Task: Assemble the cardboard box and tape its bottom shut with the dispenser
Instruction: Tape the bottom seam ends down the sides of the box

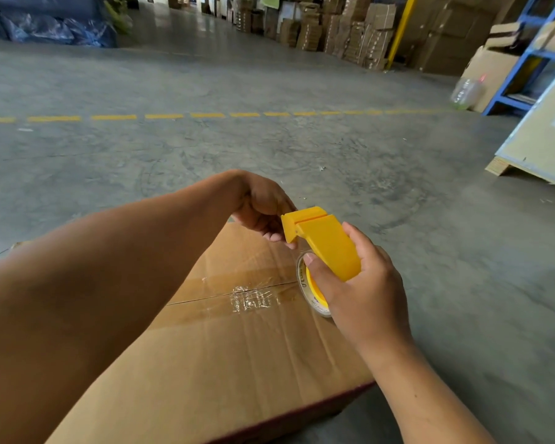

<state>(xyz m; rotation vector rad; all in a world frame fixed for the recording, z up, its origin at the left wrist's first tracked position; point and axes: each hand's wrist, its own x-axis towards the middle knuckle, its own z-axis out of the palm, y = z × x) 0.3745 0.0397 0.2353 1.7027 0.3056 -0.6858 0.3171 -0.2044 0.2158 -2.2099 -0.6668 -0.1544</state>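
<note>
A brown cardboard box (225, 354) lies on the concrete floor in front of me, its flaps closed. A strip of clear tape (247, 298) runs along the centre seam. My right hand (359, 290) grips a yellow tape dispenser (326, 241) with a clear tape roll (311, 290), held at the box's right edge over the end of the seam. My left hand (263, 209) reaches across the box with curled fingers right beside the dispenser's front end; whether they pinch the tape there is hidden.
A yellow dashed line (205, 115) crosses the grey floor ahead. Stacks of flat cardboard (350, 30) stand at the back. A blue shelf frame (526, 59), a clear plastic bottle (466, 92) and a leaning board on a pallet (545, 136) are at the right.
</note>
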